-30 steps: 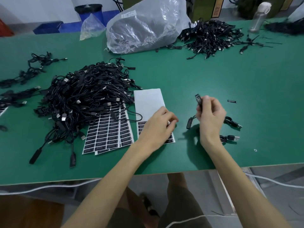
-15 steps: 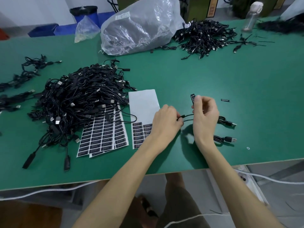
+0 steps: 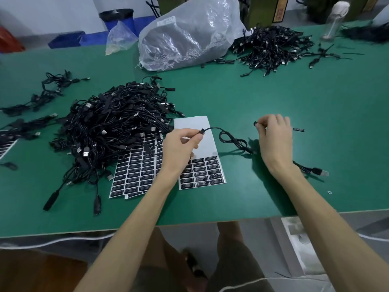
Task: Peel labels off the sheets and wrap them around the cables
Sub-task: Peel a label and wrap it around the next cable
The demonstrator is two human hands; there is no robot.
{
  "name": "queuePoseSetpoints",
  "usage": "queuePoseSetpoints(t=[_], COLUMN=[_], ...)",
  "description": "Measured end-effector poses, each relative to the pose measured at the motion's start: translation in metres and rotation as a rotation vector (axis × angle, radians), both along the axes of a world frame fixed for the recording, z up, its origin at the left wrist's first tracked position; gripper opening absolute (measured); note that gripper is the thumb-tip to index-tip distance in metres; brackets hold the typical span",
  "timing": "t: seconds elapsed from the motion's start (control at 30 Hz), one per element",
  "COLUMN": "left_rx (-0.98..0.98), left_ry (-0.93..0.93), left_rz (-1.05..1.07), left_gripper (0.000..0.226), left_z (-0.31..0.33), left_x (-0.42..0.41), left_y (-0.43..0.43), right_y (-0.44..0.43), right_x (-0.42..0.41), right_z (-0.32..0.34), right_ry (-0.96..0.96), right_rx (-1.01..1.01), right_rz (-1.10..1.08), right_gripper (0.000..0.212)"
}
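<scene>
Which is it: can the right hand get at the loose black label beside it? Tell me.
Probably yes: the label lies flat on the green table right beside the right hand, nothing between. But that hand pinches a small black piece, so it may need to free its fingers first.

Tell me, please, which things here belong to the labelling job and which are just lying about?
In use: cable, pinched by left hand; label, in right hand; label sheets; cable pile.
Lying about: large plastic bag; small bag; bottle; bin.
</scene>
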State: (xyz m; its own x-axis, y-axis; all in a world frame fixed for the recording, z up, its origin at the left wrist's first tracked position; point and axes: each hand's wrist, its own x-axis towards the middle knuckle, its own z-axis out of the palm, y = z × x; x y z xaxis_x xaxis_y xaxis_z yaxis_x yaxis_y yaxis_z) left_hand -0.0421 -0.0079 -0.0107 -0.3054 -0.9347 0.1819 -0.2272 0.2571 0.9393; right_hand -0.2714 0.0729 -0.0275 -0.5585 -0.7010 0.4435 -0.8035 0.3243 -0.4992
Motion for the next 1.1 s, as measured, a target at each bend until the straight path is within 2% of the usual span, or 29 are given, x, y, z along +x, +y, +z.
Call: queuePoseSetpoints(t=[0.07, 0.17, 0.3, 0.4, 0.47, 0.57, 0.63, 0.73, 0.87, 1.0, 1.1], left_rx=[-0.045, -0.187, -0.336, -0.340, -0.271, -0.250, -0.187, -0.176, -0.226, -0.238, -0.261], left_ry=[0.012, -0.058, -0.112, -0.075, -0.086, -0.316, -0.481, -0.617, -0.567, -0.491, -0.481], left_rz=[0.004, -0.025, -0.068, -0.098, -0.105, -0.154, -0.252, -0.354, -0.295, -0.252, -0.236], left_gripper=[0.019, 0.015, 0.011, 0.008, 0.014, 0.019, 0.033, 0.046, 0.044, 0.038, 0.036], left_z=[-0.001, -0.003, -0.006, -0.003, -0.002, -0.001, 0.000, -0.003, -0.010, -0.015, -0.016], left_x=[0.003, 0.002, -0.006, -0.002, 0.009, 0.032, 0.045, 0.052, 0.046, 0.040, 0.039], left_y=[0.001, 0.002, 0.003, 0.000, -0.007, -0.019, -0.022, -0.020, -0.013, -0.011, -0.011], right_y=[-0.001, 0.000, -0.006, -0.012, -0.014, -0.015, -0.016, -0.016, -0.015, -0.015, -0.013], right_x=[0.000, 0.021, 0.068, 0.083, 0.082, 0.082, 0.084, 0.085, 0.086, 0.086, 0.088], right_z=[0.004, 0.013, 0.021, 0.015, 0.010, 0.005, 0.001, 0.000, -0.001, -0.002, -0.003], right_ry=[0.075, 0.090, -0.253, -0.472, -0.528, -0.574, -0.583, -0.582, -0.566, -0.590, -0.551], right_rx=[0.043, -0.095, -0.015, -0.014, -0.046, -0.039, -0.034, -0.029, 0.012, -0.046, -0.076], right_rz=[-0.002, 0.103, 0.416, 0.491, 0.480, 0.468, 0.461, 0.478, 0.514, 0.500, 0.500], right_gripper=[0.022, 0.028, 0.037, 0.027, 0.020, 0.012, 0.007, 0.004, 0.003, 0.010, 0.006])
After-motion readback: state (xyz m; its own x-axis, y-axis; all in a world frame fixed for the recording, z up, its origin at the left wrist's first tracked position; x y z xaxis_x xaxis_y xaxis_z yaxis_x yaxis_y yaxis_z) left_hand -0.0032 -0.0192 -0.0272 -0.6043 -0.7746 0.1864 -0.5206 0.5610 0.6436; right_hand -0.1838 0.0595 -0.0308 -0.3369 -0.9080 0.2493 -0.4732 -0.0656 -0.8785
